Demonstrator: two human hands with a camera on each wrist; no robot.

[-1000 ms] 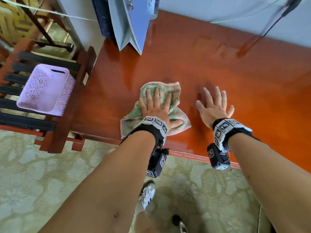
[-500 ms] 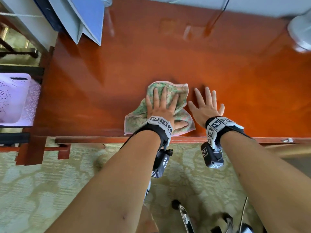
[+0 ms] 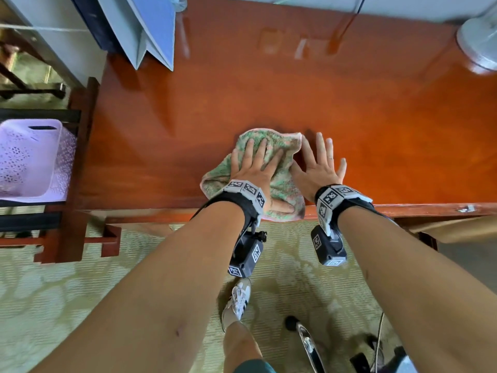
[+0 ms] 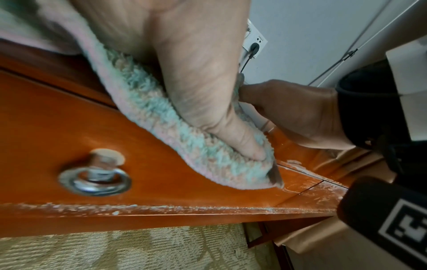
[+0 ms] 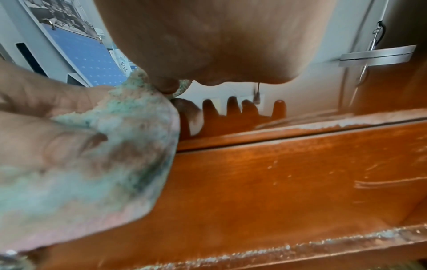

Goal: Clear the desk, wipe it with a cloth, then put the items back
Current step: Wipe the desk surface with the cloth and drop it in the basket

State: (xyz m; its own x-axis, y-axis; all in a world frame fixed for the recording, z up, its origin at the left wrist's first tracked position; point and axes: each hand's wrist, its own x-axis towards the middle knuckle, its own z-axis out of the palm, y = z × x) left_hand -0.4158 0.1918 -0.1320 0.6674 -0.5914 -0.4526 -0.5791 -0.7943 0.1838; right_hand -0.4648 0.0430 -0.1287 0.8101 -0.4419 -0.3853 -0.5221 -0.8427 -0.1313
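A green and pink cloth point(image 3: 279, 181) lies crumpled on the glossy red-brown desk point(image 3: 295, 98) near its front edge, one corner hanging over the edge point(image 4: 231, 164). My left hand point(image 3: 255, 168) presses flat on the cloth with straight, spread fingers, thumb on the cloth point(image 4: 242, 138). My right hand point(image 3: 318, 165) lies flat on the bare desk top just right of the cloth, fingers spread, its thumb side touching the cloth's edge. In the right wrist view the cloth point(image 5: 97, 164) fills the left side and the palm is seen from below.
A blue folder or calendar point(image 3: 150, 30) leans at the desk's back left. A white lamp or fan base point(image 3: 478, 41) stands at the back right. A lilac perforated basket point(image 3: 29, 160) sits on a chair left of the desk. A drawer with a ring pull point(image 4: 94, 179) is below the edge.
Both hands and the cloth have shifted rightward along the desk and closer to its front edge. The right hand has come up against the cloth.
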